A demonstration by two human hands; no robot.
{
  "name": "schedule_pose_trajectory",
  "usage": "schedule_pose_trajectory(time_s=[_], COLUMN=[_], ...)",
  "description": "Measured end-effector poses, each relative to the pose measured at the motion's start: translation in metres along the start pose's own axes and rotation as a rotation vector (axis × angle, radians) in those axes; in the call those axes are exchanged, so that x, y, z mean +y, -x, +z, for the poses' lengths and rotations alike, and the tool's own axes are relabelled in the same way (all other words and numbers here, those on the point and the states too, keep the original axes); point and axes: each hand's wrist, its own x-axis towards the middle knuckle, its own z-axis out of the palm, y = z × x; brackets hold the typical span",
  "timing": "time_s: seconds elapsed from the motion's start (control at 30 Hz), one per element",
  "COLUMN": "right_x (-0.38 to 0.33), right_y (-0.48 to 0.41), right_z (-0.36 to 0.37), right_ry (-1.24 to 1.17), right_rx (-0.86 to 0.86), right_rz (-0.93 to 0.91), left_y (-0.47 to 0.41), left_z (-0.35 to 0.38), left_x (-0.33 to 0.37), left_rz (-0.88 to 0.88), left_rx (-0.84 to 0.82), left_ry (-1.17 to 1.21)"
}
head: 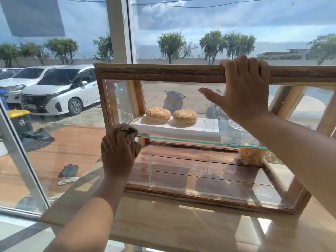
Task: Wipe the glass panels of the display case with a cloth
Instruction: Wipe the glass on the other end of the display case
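The wooden-framed display case with clear glass panels (181,73) was seen standing on a pale wooden tabletop (172,224) beside a large window. A crumpled beige cloth (127,130) was held bunched in the left hand (118,155), whose fingers were curled closed around it, and it was pressed against the near glass panel at about nine o'clock of the case front, close to the left upright of the frame. The right hand (243,91) was laid over the dark top rail at about one o'clock, its four fingers hooked over the wood and the thumb spread flat against the glass below; nothing but the rail was gripped, apparently to steady the case. Inside, two round sesame-seeded buns (171,116) were seen on a white tray (181,130) resting on a green-edged glass shelf (200,141), and a clear packet of pale crisp snacks (251,156) stood at about four o'clock on the dark plank floor. The wiping was judged to be under way but far from finished: faint streaks and a run mark could be made out on the lower front glass near six o'clock, and the right portion of the front, the side panels and the far panel were judged still to be done, though their cleanliness could not be told with certainty.
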Motion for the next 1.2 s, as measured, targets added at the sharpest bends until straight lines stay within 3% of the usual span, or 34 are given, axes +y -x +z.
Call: schedule_pose_trajectory(time_s=[0.1,0.2,0.37,0.43,0.5,0.57,0.63,0.8,0.97,1.1,1.2], right_x=[-0.004,-0.007,-0.002,-0.003,-0.002,0.000,0.000,-0.007,-0.007,-0.006,-0.007], right_y=[-0.003,-0.003,0.000,-0.001,0.000,0.003,0.003,-0.003,-0.003,-0.003,-0.003], right_z=[0.001,0.001,0.000,-0.001,-0.001,-0.001,-0.002,-0.002,-0.003,-0.002,-0.002], right_ry=[-0.007,-0.005,0.002,-0.007,-0.006,-0.001,0.004,-0.005,0.010,0.019,0.018], right_rx=[0.001,-0.008,0.001,-0.004,-0.011,-0.013,-0.019,-0.016,-0.008,-0.008,-0.013], right_rz=[-0.005,-0.009,-0.006,-0.011,-0.009,-0.005,0.003,-0.005,-0.012,-0.011,-0.012], left_y=[0.023,0.036,0.025,0.024,0.026,0.026,0.026,0.017,0.008,0.014,0.022], left_z=[0.002,-0.003,-0.012,-0.014,-0.014,-0.011,-0.009,-0.010,-0.010,-0.013,-0.018], left_x=[0.012,0.032,0.110,0.136,0.143,0.130,0.097,0.008,0.038,0.096,0.136], left_rz=[-0.094,-0.069,0.147,0.357,0.523,0.555,0.463,-0.058,-0.289,-0.071,0.273], left_rx=[-0.012,-0.058,-0.127,-0.111,-0.125,-0.111,-0.110,-0.095,-0.004,-0.056,-0.121], left_ry=[0.039,0.144,0.287,0.281,0.264,0.248,0.216,0.022,0.117,0.261,0.295])
